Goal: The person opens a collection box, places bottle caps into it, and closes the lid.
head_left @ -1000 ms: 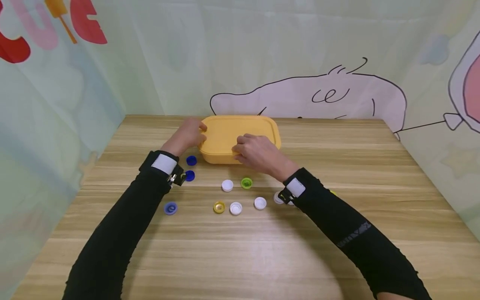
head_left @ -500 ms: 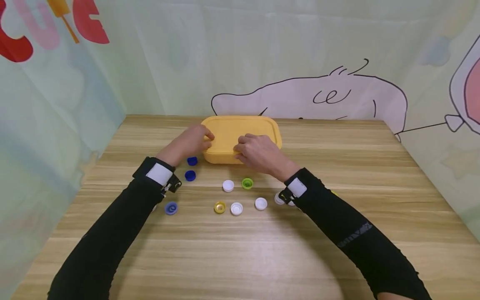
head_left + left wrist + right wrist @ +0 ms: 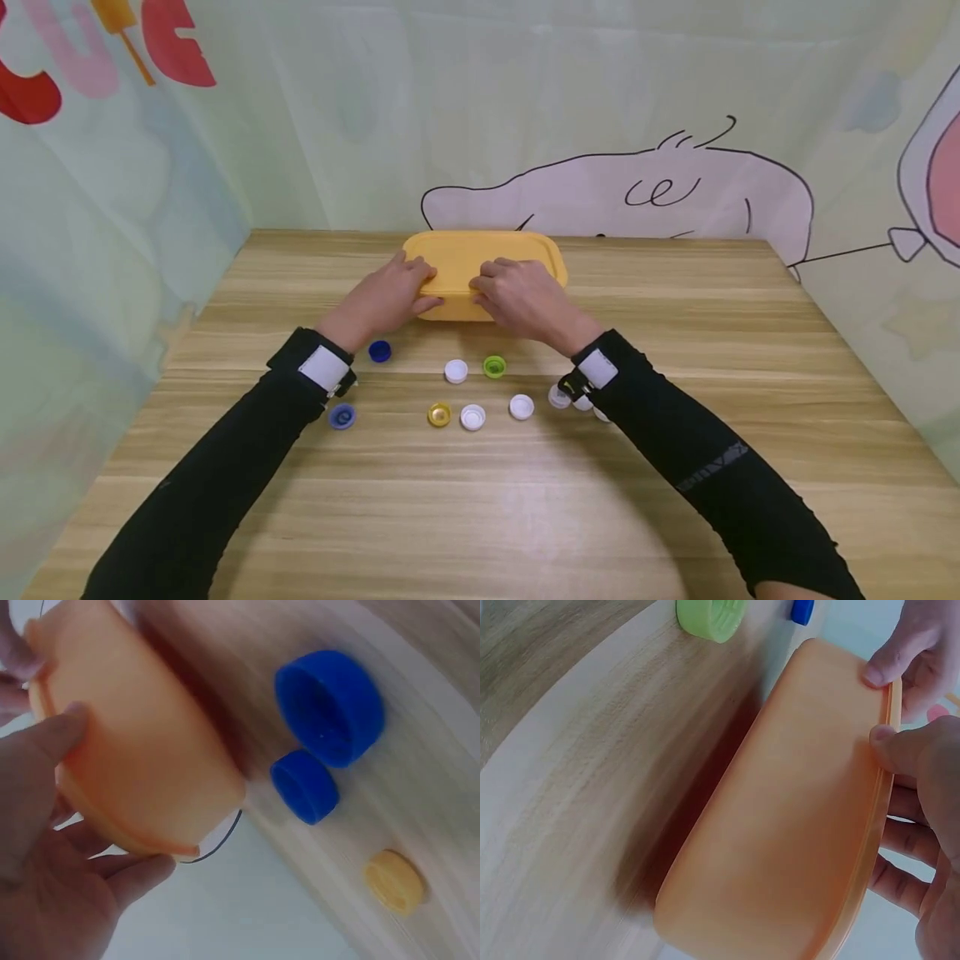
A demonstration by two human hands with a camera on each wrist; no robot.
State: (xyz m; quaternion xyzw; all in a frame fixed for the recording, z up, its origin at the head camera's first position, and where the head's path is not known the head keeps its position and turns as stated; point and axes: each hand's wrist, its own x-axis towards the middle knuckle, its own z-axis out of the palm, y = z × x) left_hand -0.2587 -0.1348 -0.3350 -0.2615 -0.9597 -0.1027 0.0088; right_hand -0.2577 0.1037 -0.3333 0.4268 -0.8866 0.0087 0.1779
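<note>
A yellow plastic box with a lid (image 3: pixel 465 250) stands at the back of the table, its long front wall (image 3: pixel 765 802) facing me. My left hand (image 3: pixel 382 300) grips its front left part, thumb on the front wall just below the lid's rim and fingers over the lid. Beside it, my right hand (image 3: pixel 528 302) holds the front edge near the middle, thumb on the wall and fingers curled over the rim. In the left wrist view, two blue bottle caps (image 3: pixel 330 709) and a yellow bottle cap (image 3: pixel 394 882) lie near the box.
On the wooden table (image 3: pixel 450 517) in front of the box are a green cap (image 3: pixel 494 367), a gold cap (image 3: pixel 439 414), a lavender-blue cap (image 3: pixel 342 417) and several white caps (image 3: pixel 521 407). My right sleeve partly covers some. A printed curtain (image 3: pixel 337 117) hangs behind.
My left hand has moved from the box's left end round to its front left, thumb now on the front wall. The lid's front edge sits higher and more front wall shows.
</note>
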